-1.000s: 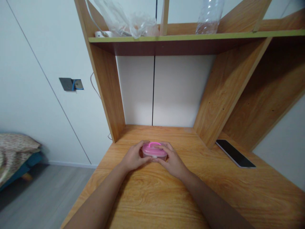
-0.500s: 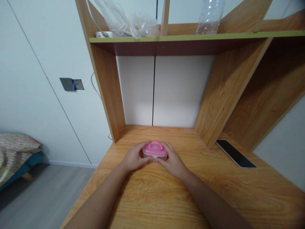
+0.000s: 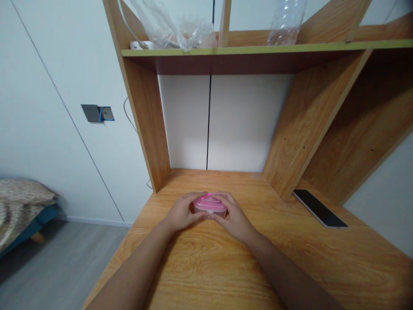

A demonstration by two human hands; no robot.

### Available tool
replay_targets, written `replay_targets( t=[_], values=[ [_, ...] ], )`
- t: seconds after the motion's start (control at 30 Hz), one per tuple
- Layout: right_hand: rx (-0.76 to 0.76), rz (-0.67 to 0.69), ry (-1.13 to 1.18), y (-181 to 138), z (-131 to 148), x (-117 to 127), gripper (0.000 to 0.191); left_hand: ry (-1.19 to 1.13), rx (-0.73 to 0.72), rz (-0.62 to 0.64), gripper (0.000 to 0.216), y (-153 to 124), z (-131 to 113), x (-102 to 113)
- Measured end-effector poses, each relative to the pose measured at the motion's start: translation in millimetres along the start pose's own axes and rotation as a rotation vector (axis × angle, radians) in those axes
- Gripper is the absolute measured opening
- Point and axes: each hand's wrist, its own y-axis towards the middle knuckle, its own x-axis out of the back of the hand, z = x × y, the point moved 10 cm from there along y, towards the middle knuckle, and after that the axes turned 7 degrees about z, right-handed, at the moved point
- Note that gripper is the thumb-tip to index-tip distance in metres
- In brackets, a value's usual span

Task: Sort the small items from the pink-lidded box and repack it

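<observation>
A small oval plastic box (image 3: 210, 205) with a pink lid and a clear lower part rests on the wooden desk (image 3: 206, 267). Its pink handle lies on top, partly covered by fingers, and a whitish latch shows at the front. My left hand (image 3: 184, 212) is closed around the box's left end, thumb at the front and fingers over the lid. From the right, my right hand (image 3: 232, 217) grips the other end, its thumb low at the front and its fingers reaching across the lid by the handle.
A tablet-like dark flat device (image 3: 320, 209) lies on the desk at the right, beside an upright wooden panel (image 3: 298, 129). Overhead, a shelf (image 3: 245, 51) carries a clear plastic bottle (image 3: 285, 23) and a plastic bag (image 3: 180, 32). A bed corner (image 3: 24, 206) shows at far left.
My right hand's fingers have moved left over the lid and now cover part of the handle, which stood in plainer view before. The box and my left hand stay in place.
</observation>
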Motion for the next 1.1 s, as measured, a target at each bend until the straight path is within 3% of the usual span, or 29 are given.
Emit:
replay_targets(
  t=[1.1],
  values=[
    [0.001, 0.007, 0.012, -0.8, 1.2, -0.9, 0.054, 0.012, -0.018, 0.001, 0.060, -1.8, -2.7, 1.0]
  ],
)
